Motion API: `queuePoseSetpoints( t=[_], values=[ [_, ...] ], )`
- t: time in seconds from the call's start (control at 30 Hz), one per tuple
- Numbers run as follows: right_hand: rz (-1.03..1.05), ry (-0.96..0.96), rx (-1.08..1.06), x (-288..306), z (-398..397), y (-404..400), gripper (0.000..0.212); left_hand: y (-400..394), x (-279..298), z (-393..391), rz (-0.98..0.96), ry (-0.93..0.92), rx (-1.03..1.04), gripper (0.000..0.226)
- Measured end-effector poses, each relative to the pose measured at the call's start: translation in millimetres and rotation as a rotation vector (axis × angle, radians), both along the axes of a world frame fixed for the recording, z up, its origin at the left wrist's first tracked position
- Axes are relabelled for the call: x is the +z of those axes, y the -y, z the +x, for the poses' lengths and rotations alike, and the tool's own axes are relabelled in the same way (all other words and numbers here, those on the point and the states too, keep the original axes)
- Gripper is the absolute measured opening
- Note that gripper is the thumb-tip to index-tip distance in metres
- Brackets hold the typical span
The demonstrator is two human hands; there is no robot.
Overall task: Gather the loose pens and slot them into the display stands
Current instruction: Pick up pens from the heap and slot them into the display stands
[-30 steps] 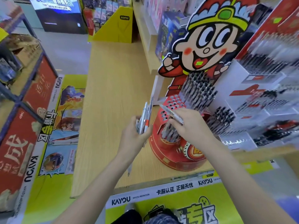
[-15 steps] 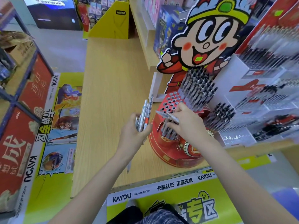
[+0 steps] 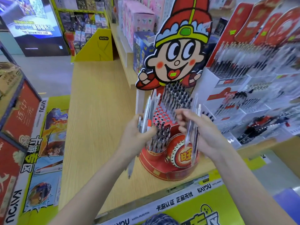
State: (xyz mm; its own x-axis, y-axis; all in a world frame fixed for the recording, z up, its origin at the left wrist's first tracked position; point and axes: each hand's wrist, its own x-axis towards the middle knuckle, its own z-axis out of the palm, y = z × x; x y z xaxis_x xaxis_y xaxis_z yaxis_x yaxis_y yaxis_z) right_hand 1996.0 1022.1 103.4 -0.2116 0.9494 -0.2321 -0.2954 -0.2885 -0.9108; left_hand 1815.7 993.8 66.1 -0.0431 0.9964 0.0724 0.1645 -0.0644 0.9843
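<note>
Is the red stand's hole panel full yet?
Not full. The red stand shows empty holes mid-panel, between the upper and lower pen clusters.

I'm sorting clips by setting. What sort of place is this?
Most likely a stationery or toy shop: a red pen display stand with a cartoon mascot cutout, tiered racks of pens, and shelves of boxed goods.

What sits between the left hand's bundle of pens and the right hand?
In the head view, the red perforated pen display stand, its holes partly filled, lies between the left hand gripping clear pens and the right hand.
</note>
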Motion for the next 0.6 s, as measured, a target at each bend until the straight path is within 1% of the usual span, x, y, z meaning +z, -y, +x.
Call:
queuePoseSetpoints(
  t=[0.07, 0.1, 0.17, 0.2, 0.3, 0.4, 0.47, 0.53, 0.6],
  values=[
    [0.000, -0.180, -0.050, 4.3, 5.9, -2.3, 0.024, -5.9, 10.8, 18.7, 0.023, 0.017, -0.072, 0.008],
    [0.017, -0.237, -0.074, 6.5, 9.6, -4.5, 0.024, -9.0, 14.2, 27.7, 0.022, 0.011, -0.109, 0.009],
    [0.069, -0.265, -0.127, 10.1, 16.4, -9.5, 0.024, -14.1, 18.2, 46.5, -0.002, -0.025, -0.186, 0.015],
    [0.101, -0.251, -0.160, 11.8, 20.0, -12.0, 0.023, -16.0, 20.0, 56.7, -0.035, -0.004, -0.220, 0.017],
    [0.197, -0.101, -0.267, 16.5, 35.7, -19.5, 0.023, -19.0, 30.5, 89.4, -0.157, 0.184, -0.266, 0.022],
    [0.248, 0.053, -0.297, 20.9, 64.1, -29.3, 0.027, -29.4, 36.9, 115.9, -0.173, 0.196, -0.220, 0.020],
    [0.269, 0.143, -0.274, 21.5, 92.5, -39.3, 0.029, -38.8, 42.8, 133.3, -0.152, 0.195, -0.164, 0.022],
    [0.270, 0.132, -0.239, 20.0, 128.2, -51.1, 0.033, -49.2, 48.2, 152.7, -0.110, 0.176, -0.045, 0.030],
    [0.258, 0.107, -0.145, 19.2, 166.1, -62.4, 0.029, -56.1, 53.0, 173.8, -0.071, 0.194, 0.072, 0.033]
  ],
)
